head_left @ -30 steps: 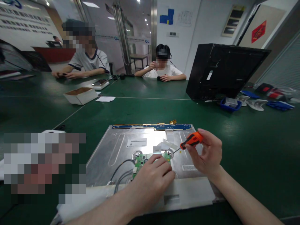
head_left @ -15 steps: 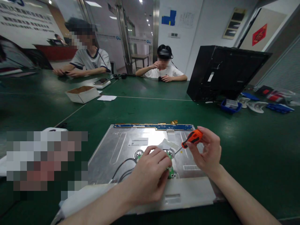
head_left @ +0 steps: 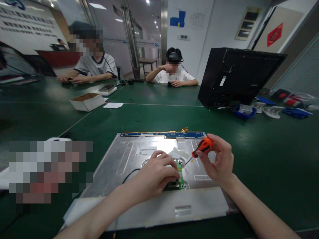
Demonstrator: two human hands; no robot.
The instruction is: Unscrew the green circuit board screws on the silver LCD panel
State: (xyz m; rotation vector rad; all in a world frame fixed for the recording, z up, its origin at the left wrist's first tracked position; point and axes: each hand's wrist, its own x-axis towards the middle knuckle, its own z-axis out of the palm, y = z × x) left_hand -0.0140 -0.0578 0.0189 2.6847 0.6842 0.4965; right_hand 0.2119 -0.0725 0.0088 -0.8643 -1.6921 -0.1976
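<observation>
An orange and black screwdriver (head_left: 203, 146) is held in my right hand (head_left: 220, 159), its handle between thumb and fingers. Its shaft slants down left, the tip beside a round metal mount on the silvery back of a display panel (head_left: 127, 157). My left hand (head_left: 159, 171) reaches over the panel, its bent fingers gripping a small green circuit board (head_left: 181, 174); part of the board is hidden beneath the hand. A black cable (head_left: 131, 173) runs out from under that hand. Along the panel's far edge lies a narrow blue circuit strip (head_left: 171, 134).
On the green table (head_left: 149, 116), a black monitor housing (head_left: 236, 78) stands at back right, near a blue tray (head_left: 244, 113). A small open box (head_left: 87, 102) sits at back left. Two people (head_left: 96, 66) sit across the table.
My left hand has shifted slightly left and its fingers have lifted a little, showing more of the green board. The screwdriver stays at the same mount. The view has moved slightly.
</observation>
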